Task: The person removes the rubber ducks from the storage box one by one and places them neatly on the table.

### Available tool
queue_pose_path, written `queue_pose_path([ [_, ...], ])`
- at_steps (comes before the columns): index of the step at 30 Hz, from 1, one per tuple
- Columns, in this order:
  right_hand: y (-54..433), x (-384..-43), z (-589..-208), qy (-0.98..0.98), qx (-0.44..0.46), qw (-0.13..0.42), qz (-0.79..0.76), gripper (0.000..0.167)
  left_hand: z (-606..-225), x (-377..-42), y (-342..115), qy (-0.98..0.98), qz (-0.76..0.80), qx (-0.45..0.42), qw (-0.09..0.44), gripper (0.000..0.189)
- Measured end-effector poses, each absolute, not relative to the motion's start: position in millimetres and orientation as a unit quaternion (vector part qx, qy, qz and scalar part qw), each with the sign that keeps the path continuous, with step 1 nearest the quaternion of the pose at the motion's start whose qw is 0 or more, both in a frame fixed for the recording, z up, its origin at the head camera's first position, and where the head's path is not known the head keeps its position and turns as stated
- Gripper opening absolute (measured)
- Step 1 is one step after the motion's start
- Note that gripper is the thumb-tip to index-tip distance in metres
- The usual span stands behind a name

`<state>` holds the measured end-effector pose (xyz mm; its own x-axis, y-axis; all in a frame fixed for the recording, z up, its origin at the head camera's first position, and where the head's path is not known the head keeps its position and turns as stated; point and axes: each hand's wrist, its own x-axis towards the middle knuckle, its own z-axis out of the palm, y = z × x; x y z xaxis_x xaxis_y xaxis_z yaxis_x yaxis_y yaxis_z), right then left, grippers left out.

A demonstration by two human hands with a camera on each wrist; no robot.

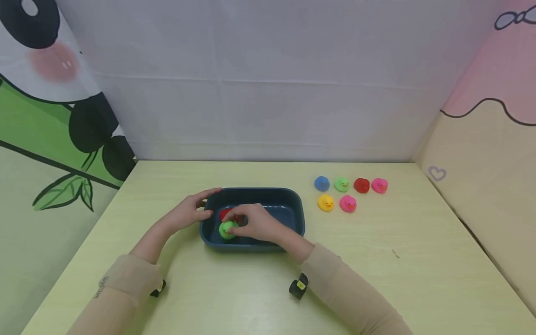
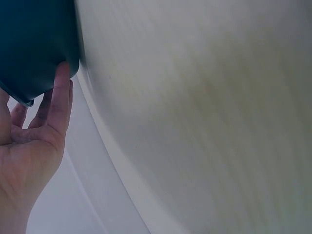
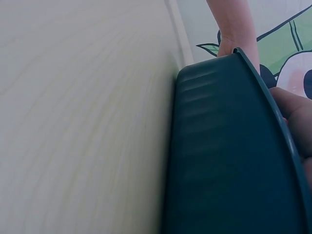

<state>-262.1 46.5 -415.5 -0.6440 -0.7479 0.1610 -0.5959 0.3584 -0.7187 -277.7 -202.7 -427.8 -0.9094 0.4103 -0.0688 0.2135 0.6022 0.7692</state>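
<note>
A dark blue-green plastic basin stands on the table. At its left end my left hand holds the rim, the thumb over the edge and a finger along the far corner. In the left wrist view, fingers of that hand lie against the basin's outer wall. My right hand reaches inside and pinches a green rubber duck between thumb and fingers. A red rubber duck sits just behind it in the basin, partly covered by the right hand. The right wrist view shows mostly the basin's outer side.
Right of the basin, several rubber ducks stand in two rows: blue, green, red and pink behind, yellow and pink in front. A pale wall cloth borders the light wooden table.
</note>
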Motion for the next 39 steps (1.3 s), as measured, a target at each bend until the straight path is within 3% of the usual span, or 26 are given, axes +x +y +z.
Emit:
queue_pose_path([
  [39,116,-250,-360,0.802,-0.414,0.025,-0.431,0.025,-426,-277,-201,0.879,0.429,0.160,0.132,0.063],
])
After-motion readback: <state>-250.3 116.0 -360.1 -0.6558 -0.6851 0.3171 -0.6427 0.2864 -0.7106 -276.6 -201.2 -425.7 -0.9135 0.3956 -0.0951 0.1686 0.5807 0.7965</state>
